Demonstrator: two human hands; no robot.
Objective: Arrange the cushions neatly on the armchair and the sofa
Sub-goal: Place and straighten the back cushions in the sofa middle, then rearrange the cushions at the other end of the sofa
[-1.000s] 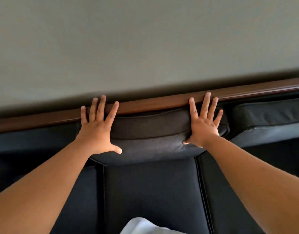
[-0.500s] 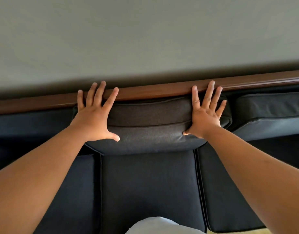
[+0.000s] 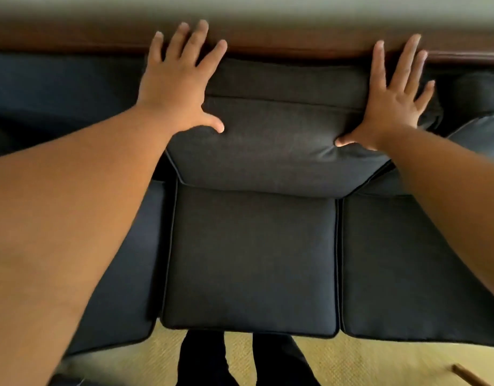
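The dark grey, rectangular fabric back cushion [image 3: 282, 129] stands at the middle of the dark-upholstered sofa [image 3: 50, 87]. Its top edge is up against the brown wooden rail [image 3: 296, 43] along the sofa's back, and its lower edge rests on the rear of the flat, dark grey middle seat cushion [image 3: 251, 260]. It looks roughly centred over that seat, though its lower corners spill slightly past the seams on both sides. The left hand [image 3: 176, 87] lies flat on the cushion's upper left corner and the right hand [image 3: 393, 104] on its upper right corner. Both have fingers straight and spread, gripping nothing, with the fingertips reaching the rail. Palms on the two corners probably let the person push the cushion back evenly, so it seats square against the frame rather than twisting. Another dark back cushion [image 3: 479, 126] sits just beside it on the right. Below the seat's front edge show yellow woven carpet [image 3: 351, 360] and the person's dark-trousered legs [image 3: 206, 360].
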